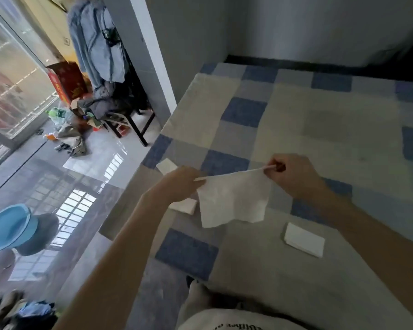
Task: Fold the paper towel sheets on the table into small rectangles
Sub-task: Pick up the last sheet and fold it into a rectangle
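A white paper towel sheet (pixel 234 198) hangs in the air above the table, stretched between both hands. My left hand (pixel 181 182) pinches its top left corner. My right hand (pixel 293 175) pinches its top right corner. The sheet's lower edge dangles loose and uneven. Three folded white rectangles lie on the checked tablecloth (pixel 320 120): one (pixel 304 239) at the near right, one (pixel 184 206) partly hidden under my left wrist, and one (pixel 166 166) by the table's left edge.
The table's left edge (pixel 129 186) runs diagonally beside a glossy tiled floor. A blue basin (pixel 10 227) sits on the floor at the left. A chair piled with clothes (pixel 115 106) stands farther back. A wall borders the table's far side.
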Demonstrator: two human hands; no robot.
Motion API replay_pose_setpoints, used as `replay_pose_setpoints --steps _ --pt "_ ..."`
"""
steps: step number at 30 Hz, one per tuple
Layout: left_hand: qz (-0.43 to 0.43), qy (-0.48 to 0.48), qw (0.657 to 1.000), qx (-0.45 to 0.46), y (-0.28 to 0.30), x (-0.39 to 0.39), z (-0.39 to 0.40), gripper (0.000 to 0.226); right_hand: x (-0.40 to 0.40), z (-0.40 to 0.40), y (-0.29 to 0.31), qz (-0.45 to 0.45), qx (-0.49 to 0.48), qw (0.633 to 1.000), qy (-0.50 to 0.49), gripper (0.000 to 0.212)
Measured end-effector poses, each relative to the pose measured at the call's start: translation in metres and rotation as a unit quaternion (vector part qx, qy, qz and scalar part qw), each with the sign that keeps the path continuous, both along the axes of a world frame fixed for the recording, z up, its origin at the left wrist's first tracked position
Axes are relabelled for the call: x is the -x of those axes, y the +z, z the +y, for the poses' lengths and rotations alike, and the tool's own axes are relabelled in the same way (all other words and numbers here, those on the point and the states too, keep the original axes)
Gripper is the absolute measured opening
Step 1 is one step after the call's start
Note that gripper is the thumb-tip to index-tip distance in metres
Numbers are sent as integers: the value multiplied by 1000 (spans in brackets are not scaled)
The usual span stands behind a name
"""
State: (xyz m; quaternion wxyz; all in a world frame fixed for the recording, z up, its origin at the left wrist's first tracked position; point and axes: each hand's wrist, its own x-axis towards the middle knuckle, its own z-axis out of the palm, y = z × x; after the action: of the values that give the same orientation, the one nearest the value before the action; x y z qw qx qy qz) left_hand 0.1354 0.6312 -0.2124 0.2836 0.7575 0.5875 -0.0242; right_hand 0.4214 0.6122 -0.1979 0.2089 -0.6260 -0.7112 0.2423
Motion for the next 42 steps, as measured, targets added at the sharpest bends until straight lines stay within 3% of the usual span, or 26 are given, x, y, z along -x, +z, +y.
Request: replay_pose_setpoints --steps 5,9,12,16,26,32,35,42 --pt "-77 -23 994 -69 7 1 23 25 -15 8 18 17 -59 998 -30 8" --pt "-83 -30 991 -105 -10 5 -3 29 -18 -20 -9 23 -55 998 31 10" --pt "-34 -48 996 -69 -40 10 -34 35 -20 -51 -52 -9 25 994 103 16" --pt "28 -77 996 32 -84 15 -73 37 -15 -84 -97 -85 103 975 178 5" --pt "20 -48 994 97 -111 11 -136 23 -16 -125 -118 -94 235 930 268 13" --pt "-45 69 995 49 -117 10 -133 13 -18 -98 -122 -33 247 952 175 15" --pt "-38 149 987 45 -123 7 -120 26 -16 -78 -130 -5 227 968 103 23" --pt "-42 219 973 65 -141 2 -100 30 -3 -44 -147 -23 189 982 4 24"
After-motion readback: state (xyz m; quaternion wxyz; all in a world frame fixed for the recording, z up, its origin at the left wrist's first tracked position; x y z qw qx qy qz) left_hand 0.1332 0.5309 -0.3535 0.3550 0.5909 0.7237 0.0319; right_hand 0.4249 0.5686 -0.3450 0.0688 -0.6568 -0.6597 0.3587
